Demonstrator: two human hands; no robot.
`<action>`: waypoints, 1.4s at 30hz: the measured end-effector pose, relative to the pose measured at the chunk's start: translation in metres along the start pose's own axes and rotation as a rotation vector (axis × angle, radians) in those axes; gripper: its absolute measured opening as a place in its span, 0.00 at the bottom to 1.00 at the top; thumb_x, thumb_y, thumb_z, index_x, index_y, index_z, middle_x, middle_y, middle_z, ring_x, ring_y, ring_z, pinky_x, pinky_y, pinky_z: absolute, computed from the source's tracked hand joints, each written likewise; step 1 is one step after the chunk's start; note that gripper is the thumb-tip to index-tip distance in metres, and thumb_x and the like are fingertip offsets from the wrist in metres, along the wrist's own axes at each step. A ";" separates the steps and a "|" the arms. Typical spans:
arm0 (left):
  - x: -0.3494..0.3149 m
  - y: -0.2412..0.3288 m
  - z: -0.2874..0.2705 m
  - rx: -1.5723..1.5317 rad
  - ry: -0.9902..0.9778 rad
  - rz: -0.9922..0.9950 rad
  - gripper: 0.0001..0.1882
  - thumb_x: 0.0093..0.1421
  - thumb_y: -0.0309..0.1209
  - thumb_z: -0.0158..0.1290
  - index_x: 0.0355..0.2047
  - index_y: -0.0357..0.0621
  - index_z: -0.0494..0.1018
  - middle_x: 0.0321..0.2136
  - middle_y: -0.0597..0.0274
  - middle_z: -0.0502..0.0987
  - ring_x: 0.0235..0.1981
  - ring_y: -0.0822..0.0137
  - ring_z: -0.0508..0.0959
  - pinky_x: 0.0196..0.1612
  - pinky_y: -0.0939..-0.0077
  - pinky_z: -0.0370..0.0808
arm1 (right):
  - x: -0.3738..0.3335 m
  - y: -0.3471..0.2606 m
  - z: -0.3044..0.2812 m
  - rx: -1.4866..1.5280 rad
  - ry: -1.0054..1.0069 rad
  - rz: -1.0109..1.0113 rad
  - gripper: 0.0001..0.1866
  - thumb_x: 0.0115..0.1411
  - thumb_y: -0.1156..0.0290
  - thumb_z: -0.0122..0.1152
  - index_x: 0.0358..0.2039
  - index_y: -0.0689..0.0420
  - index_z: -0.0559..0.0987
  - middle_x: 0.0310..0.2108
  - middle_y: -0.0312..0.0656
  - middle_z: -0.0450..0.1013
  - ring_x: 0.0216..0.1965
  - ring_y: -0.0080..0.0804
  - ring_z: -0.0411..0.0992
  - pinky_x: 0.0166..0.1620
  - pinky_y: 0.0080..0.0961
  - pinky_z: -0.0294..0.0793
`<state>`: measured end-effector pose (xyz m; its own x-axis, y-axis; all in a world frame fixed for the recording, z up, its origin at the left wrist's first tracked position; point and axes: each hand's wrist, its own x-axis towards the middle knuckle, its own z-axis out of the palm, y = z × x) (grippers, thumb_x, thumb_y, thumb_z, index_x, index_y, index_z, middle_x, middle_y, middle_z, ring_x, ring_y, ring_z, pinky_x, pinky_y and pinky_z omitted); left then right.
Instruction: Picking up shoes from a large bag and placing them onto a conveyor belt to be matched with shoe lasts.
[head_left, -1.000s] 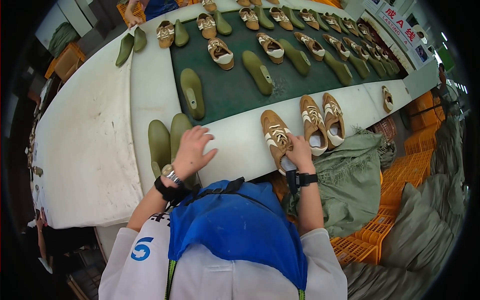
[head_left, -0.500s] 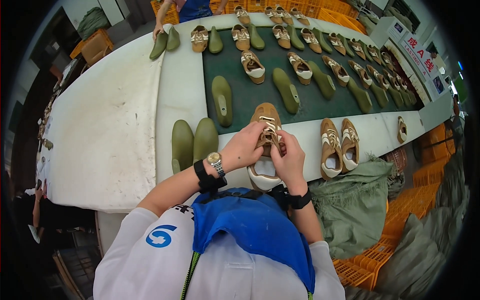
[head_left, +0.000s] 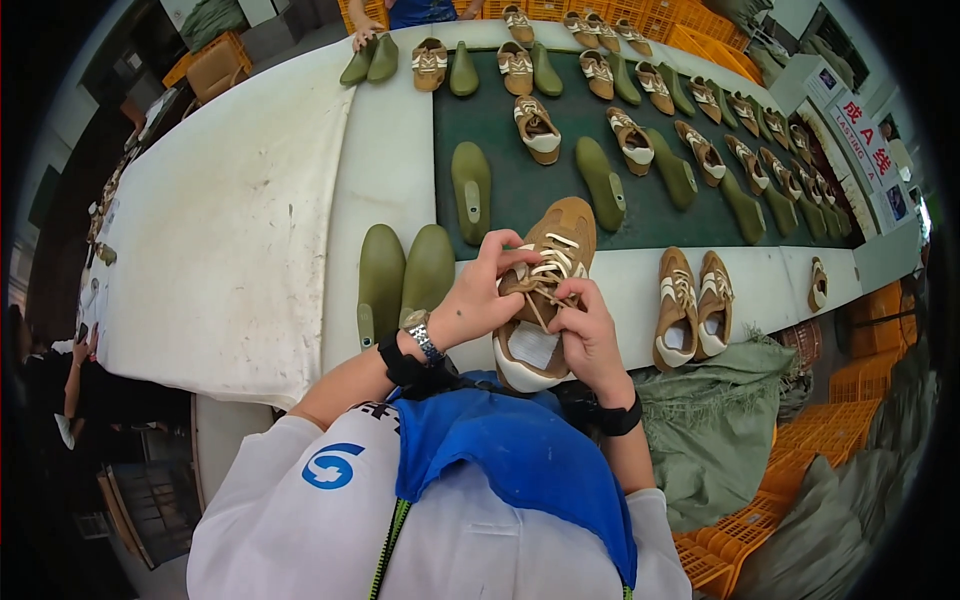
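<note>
Before me is a tan sneaker (head_left: 570, 222) with white trim, its toe pointing away and slightly right. My left hand (head_left: 478, 300) is at the left of its opening, fingers bent around the shoelace (head_left: 553, 262). On the other side, my right hand (head_left: 592, 338) pinches a lace end between thumb and fingertips. The laces cross over the tongue, and a pale insole (head_left: 533, 345) shows in the heel. Left of my hands stand two green shoe lasts (head_left: 380, 278). A finished-looking pair of tan sneakers (head_left: 677, 312) sits to the right.
A green mat (head_left: 540, 195) on the white table (head_left: 375, 180) carries rows of sneakers and lasts. At the far side a co-worker's hand (head_left: 366, 35) touches another last (head_left: 358, 62). Green sacking (head_left: 715, 420) and orange crates (head_left: 835, 400) lie beyond the right edge.
My hands have drawn slightly apart at the laces, and more of the lace ends shows. The sneaker has turned a little, toe to the right. The whole view has shifted.
</note>
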<state>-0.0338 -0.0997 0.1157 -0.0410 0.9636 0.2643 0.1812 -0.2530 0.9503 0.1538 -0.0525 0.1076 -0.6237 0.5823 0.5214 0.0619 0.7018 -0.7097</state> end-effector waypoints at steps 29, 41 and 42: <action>-0.007 -0.018 -0.022 0.456 -0.139 0.200 0.14 0.45 0.13 0.43 0.32 0.38 0.70 0.50 0.45 0.65 0.52 0.46 0.66 0.53 0.64 0.65 | -0.002 -0.031 0.006 -0.019 -0.018 0.257 0.12 0.51 0.80 0.58 0.38 0.60 0.74 0.39 0.45 0.69 0.28 0.30 0.70 0.32 0.21 0.70; -0.004 -0.060 0.001 1.114 -0.373 0.221 0.23 0.42 0.40 0.60 0.35 0.38 0.70 0.45 0.51 0.68 0.55 0.50 0.63 0.50 0.52 0.66 | 0.004 -0.031 0.020 -0.065 -0.395 0.296 0.13 0.52 0.61 0.61 0.32 0.57 0.78 0.26 0.47 0.74 0.30 0.46 0.72 0.34 0.36 0.71; 0.000 -0.061 0.002 1.095 -0.370 0.270 0.22 0.43 0.39 0.59 0.34 0.38 0.69 0.42 0.52 0.70 0.53 0.52 0.65 0.48 0.54 0.67 | 0.004 -0.030 0.019 -0.072 -0.395 0.288 0.13 0.52 0.61 0.61 0.32 0.57 0.78 0.26 0.47 0.74 0.30 0.46 0.72 0.34 0.36 0.71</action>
<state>-0.0424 -0.0838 0.0578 0.3816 0.9024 0.2002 0.8919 -0.4163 0.1767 0.1346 -0.0794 0.1217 -0.8202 0.5665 0.0793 0.3203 0.5697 -0.7569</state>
